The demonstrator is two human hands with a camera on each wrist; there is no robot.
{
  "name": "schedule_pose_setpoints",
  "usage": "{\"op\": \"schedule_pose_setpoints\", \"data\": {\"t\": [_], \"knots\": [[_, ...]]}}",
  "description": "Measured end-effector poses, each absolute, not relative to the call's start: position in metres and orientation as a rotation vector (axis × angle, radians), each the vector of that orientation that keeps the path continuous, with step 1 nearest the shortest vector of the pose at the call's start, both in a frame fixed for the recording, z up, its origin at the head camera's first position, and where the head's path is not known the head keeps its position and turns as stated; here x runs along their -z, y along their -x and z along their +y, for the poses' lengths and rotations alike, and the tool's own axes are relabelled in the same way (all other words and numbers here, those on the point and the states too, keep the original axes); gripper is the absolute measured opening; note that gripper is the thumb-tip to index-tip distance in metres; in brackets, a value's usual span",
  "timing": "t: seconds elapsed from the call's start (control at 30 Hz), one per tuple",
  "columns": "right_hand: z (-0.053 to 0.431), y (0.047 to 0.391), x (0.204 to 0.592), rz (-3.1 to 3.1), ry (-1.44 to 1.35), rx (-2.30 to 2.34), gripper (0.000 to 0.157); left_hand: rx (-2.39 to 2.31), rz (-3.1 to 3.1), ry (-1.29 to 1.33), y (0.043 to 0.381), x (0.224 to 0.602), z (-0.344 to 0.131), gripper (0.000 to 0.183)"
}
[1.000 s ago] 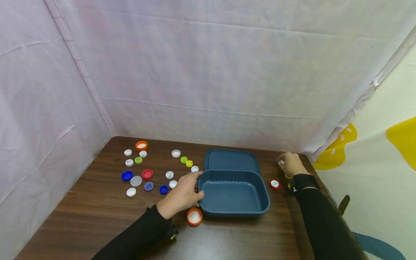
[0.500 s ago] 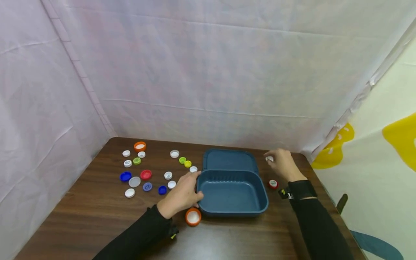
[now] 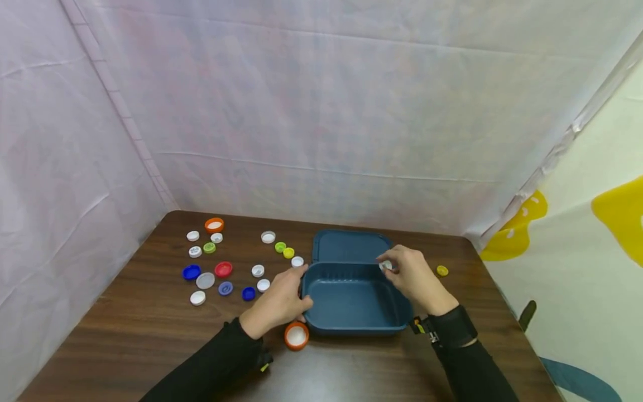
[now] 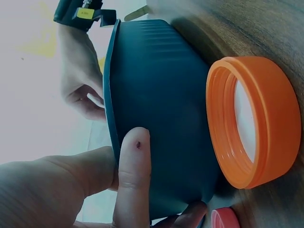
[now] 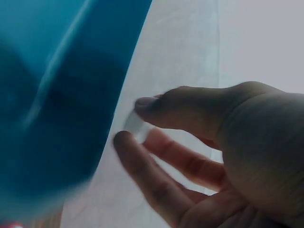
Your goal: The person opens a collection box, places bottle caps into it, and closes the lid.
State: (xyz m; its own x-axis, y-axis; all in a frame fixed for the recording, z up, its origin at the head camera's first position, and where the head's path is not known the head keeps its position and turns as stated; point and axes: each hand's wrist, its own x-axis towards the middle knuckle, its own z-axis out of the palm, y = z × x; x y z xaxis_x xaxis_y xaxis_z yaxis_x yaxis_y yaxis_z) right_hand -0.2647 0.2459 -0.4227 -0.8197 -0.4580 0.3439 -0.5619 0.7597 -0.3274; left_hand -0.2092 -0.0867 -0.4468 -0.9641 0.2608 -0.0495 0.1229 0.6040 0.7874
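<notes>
A dark blue plastic box [image 3: 351, 330] stands uncovered on the table. At its left end my left hand [image 3: 278, 301] grips the wall; the left wrist view shows the thumb [image 4: 134, 173] along the outside. Between thumb and fingertips, my right hand [image 3: 414, 276] pinches a small white bottle cap [image 3: 385, 265], just over the box's far right corner. The same cap [image 5: 134, 122] is blurred in the right wrist view. Beside my left wrist lies a large orange cap [image 3: 296, 336] with a white inside. A red cap [image 4: 224, 218] shows partly below the left fingers.
Behind the box lies a flat blue lid [image 3: 349, 245]. Several loose caps are spread over the left side, among them a red one [image 3: 223, 269] and a blue one [image 3: 192, 272]. A yellow cap [image 3: 442, 271] lies at the right. Hanging white cloth [image 3: 321, 111] encloses the table.
Holding the white cap, my right hand has moved left from the table's right side to the box's far right corner, uncovering the yellow cap. The left hand has stayed on the box.
</notes>
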Motion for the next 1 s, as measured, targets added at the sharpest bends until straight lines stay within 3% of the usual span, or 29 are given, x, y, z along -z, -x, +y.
{"op": "schedule_pose_setpoints", "data": {"t": [0.6, 1.0], "knots": [[0.199, 0.228, 0.428, -2.904, -1.172, -0.568, 0.021, -1.276, 2.687, -0.354, 0.207, 0.450, -0.089, 0.089], [0.211, 0.233, 0.424, -2.894, -1.039, -0.621, 0.023, -1.271, 2.680, -0.353, 0.208, 0.449, -0.091, 0.089]]}}
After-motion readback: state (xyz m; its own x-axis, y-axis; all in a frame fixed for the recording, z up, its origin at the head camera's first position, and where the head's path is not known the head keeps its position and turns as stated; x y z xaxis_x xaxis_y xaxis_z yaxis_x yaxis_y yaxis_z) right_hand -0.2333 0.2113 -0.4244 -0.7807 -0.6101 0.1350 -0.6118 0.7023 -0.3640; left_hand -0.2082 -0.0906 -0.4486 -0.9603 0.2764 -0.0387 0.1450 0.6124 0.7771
